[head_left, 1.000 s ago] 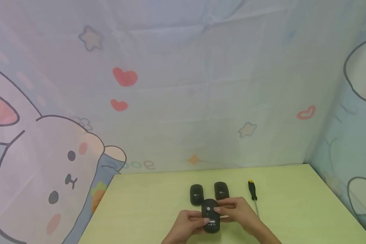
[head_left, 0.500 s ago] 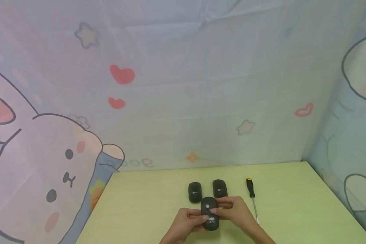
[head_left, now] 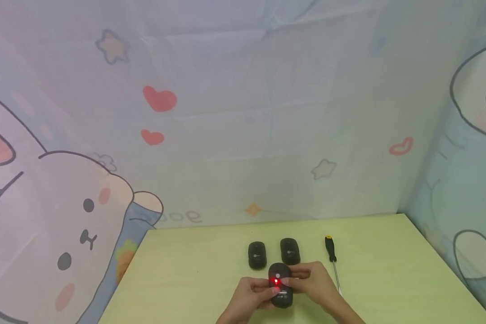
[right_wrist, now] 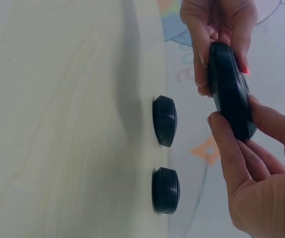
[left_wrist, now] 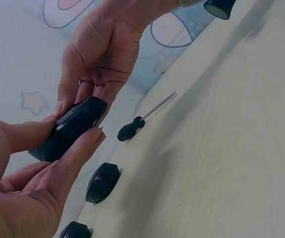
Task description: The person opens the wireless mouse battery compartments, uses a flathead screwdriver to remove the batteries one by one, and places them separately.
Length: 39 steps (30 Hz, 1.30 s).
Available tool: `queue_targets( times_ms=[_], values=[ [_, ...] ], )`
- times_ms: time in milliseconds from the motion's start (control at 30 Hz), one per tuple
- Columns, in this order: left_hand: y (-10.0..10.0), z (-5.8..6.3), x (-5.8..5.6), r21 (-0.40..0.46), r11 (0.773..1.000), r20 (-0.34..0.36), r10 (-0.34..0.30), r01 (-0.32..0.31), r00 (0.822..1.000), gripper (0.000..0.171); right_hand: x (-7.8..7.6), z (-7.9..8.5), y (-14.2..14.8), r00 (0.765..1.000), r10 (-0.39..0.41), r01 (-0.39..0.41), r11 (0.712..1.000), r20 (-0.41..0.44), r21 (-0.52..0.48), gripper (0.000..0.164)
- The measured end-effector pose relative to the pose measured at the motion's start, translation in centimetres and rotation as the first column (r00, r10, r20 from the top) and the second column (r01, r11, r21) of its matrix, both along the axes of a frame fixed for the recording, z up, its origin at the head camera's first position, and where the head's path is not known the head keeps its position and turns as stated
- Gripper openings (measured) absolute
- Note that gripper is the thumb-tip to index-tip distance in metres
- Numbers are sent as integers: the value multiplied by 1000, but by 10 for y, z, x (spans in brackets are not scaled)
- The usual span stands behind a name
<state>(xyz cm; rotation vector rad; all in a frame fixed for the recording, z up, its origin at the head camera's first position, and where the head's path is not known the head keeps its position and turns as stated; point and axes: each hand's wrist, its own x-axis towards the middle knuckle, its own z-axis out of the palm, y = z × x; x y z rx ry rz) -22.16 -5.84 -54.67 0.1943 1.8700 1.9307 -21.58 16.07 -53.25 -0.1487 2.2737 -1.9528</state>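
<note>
A red-lit mouse is pinched above the table by fingers of the left hand, 8 o'clock, and right hand, 3 o'clock; a second mouse is seen at 11, a third mouse at 1, a screwdriver at 2.

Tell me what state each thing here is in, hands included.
Held computer mouse: off the table, underside facing the head camera
Its red light: lit
Left computer mouse: on the table, top side up
Right computer mouse: on the table, top side up
Screwdriver: lying on the table
Left hand: gripping the held mouse
Right hand: gripping it too
</note>
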Motion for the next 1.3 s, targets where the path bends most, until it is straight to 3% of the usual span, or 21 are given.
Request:
queue_targets(
  times_ms=[333,600,1300],
  values=[
    [5,0,-3,-11,1000,-9,-4,4,1000,27,-3,4,4,1000,7,-6,999,-10,45,46],
    [1,-7,-1,-42,999,-7,0,0,1000,28,-5,3,5,996,89,-89,996,-5,7,64],
    [-6,-3,4,-78,997,-9,4,-4,1000,31,-10,10,0,996,72,-67,993,-52,99,49]
  ],
)
